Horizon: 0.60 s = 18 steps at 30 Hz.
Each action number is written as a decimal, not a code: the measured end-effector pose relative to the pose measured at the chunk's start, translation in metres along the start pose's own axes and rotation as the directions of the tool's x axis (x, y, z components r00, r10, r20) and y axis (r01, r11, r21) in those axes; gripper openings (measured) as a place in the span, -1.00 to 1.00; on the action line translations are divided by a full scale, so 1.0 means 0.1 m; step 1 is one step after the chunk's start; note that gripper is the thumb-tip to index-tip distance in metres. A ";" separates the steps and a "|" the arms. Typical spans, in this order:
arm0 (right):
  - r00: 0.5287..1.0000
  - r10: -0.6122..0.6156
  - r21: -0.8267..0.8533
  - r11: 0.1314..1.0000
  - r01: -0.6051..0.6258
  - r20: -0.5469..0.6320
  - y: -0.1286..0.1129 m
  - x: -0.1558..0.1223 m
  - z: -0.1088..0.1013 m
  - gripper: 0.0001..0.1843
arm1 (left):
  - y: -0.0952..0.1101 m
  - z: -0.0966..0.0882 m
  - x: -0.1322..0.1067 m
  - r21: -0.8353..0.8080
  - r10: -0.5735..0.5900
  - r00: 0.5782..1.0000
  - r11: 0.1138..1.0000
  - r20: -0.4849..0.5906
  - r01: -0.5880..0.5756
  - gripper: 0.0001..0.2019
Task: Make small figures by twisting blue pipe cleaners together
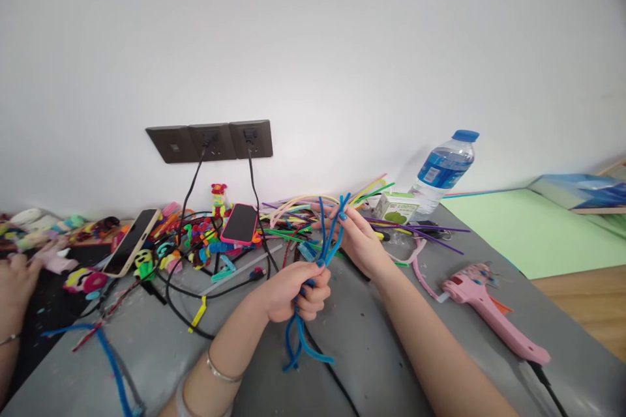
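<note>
A bundle of blue pipe cleaners (327, 244) is gripped around its middle by my left hand (306, 290), whose fingers wrap round it. Several strands fan out above that fist, and curled ends hang below it. My right hand (359, 238) is at the upper strands, with thumb and fingertips pinching one near its tip. Part of the right fingers is hidden behind the strands. Over the table's left front lies another blue pipe cleaner (110, 358), apart from both hands.
A pink glue gun (493, 316) lies at right, its cord running off the front. Behind my hands are loose coloured pipe cleaners (364, 192), a small box (397, 206) and a water bottle (445, 169). Phones (239, 223), cables and small figures crowd the left, near another person's hand (17, 283).
</note>
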State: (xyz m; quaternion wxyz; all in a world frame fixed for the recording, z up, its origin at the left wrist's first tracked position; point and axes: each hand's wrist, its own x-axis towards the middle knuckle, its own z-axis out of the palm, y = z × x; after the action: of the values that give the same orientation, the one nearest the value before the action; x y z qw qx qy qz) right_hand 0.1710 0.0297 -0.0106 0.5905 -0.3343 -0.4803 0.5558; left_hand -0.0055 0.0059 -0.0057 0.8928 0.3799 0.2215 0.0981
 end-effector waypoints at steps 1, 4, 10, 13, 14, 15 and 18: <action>0.999 0.040 0.032 0.999 -0.040 0.010 -0.02 -0.01 0.01 -0.67 | 0.00 0.01 -0.01 0.000 -0.005 1.000 1.000 0.002 0.005 -0.62; 0.991 0.118 0.171 0.977 -0.129 0.070 -0.04 -0.03 0.04 -0.68 | 0.01 0.02 -0.02 0.001 -0.023 1.000 1.000 0.000 0.023 -0.61; 0.962 0.194 0.491 0.830 -0.266 0.192 -0.02 -0.02 0.09 -0.77 | -0.01 0.06 0.01 -0.022 -0.032 0.999 0.999 0.005 0.032 -0.63; 0.952 0.262 0.519 0.798 -0.307 0.161 -0.03 0.01 0.02 -0.78 | -0.02 0.09 0.04 -0.029 -0.034 0.999 0.999 -0.022 0.034 -0.72; 0.952 0.277 0.512 0.804 -0.304 0.130 -0.04 0.02 -0.03 -0.77 | -0.02 0.09 0.04 -0.021 -0.035 0.999 0.999 -0.028 0.035 -0.75; 0.956 0.280 0.507 0.814 -0.283 0.085 -0.06 0.03 -0.08 -0.78 | -0.02 0.09 0.03 -0.011 -0.036 0.999 0.999 -0.035 0.036 -0.77; 0.971 0.233 0.456 0.871 -0.183 -0.056 -0.16 0.06 -0.23 -0.71 | -0.01 0.07 0.01 0.032 -0.024 0.999 0.999 -0.046 0.026 -0.77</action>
State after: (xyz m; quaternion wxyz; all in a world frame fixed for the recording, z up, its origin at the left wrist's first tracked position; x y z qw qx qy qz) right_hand 0.1973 0.0359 -0.0018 0.6134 -0.2692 -0.2677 0.6926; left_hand -0.0017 0.0015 -0.0024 0.8824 0.3892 0.2480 0.0919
